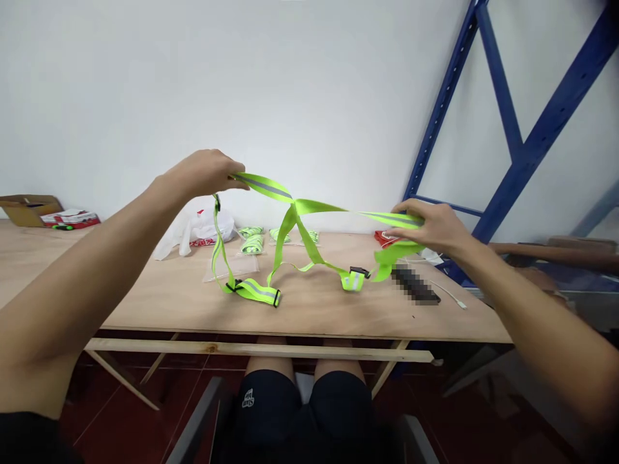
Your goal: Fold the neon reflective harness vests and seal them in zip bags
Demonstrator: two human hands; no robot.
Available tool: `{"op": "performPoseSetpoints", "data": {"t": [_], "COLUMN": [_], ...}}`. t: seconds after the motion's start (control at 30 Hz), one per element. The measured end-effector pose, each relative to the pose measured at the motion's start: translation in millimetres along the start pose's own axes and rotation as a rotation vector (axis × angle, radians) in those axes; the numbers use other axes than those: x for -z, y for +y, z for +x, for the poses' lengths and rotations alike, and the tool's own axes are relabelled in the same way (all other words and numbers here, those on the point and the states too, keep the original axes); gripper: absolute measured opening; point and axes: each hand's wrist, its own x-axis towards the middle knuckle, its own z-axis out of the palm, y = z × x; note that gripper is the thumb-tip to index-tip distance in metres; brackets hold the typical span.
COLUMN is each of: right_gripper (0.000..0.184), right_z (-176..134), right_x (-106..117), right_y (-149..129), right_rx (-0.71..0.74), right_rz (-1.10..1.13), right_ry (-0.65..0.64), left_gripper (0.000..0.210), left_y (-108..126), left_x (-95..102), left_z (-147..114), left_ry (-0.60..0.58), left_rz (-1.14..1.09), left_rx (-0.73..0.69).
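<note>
A neon-green reflective harness (316, 206) with grey stripes stretches between my two hands above the table. My left hand (213, 173) pinches one strap at the upper left. At the right, my right hand (428, 223) grips another strap, its fingers closed on it. The straps meet at a crossing in the middle, and loops hang down from there. One hanging part carries a black buckle (358, 271); a black slider (277, 298) sits at the end of the lower left strap. That lower part reaches down close to the tabletop.
On the wooden table (309, 316) lie several folded green strap bundles (252, 243), a clear plastic bag (232, 267) and a white carrier bag (210, 227). A pixelated dark object (414, 285) and a white cable (449, 293) lie right. Boxes (31, 209) stand far left; a blue metal frame (512, 154) rises right.
</note>
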Motion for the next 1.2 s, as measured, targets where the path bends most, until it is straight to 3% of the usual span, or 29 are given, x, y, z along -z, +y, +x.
{"op": "performPoseSetpoints", "data": {"t": [0.1,0.17,0.23,0.33,0.47,0.6,0.7,0.83,1.07,1.2], "right_gripper": [0.046,0.033,0.028,0.021,0.015,0.025,0.039,0.051,0.054,0.061], "right_z": [9,14,20,25,28,29,28,23,17,18], "right_x": [19,30,42,60,74,78,78,76,69,60], "right_y": [7,15,21,23,18,24,30,35,35,38], "right_rx": [0.128,0.119,0.063,-0.143,-0.339,-0.462,-0.452,-0.362,-0.334,-0.315], "right_rz": [-0.350,-0.375,-0.259,-0.034,0.353,0.682,0.701,0.663,0.621,0.546], "right_ry": [-0.054,0.003,0.091,0.185,0.161,-0.006,-0.120,-0.144,-0.215,-0.234], "left_gripper": [0.022,0.019,0.016,0.017,0.027,0.039,0.041,0.041,0.044,0.050], "left_y": [-13,-22,-29,-35,-37,-51,-66,-77,-78,-77], "left_x": [12.7,20.0,26.0,32.9,37.7,34.9,30.1,24.4,12.5,4.6], "left_z": [-7,-14,-22,-34,-46,-54,-59,-72,-88,-89], "left_ry": [-0.006,0.014,0.060,0.154,0.160,0.080,-0.098,-0.299,-0.205,-0.270], "left_rz": [-0.225,-0.364,-0.381,-0.366,-0.743,-1.052,-1.092,-1.051,-1.141,-1.174], "left_rx": [0.168,0.281,0.362,0.436,0.473,0.463,0.436,0.448,0.488,0.429]}}
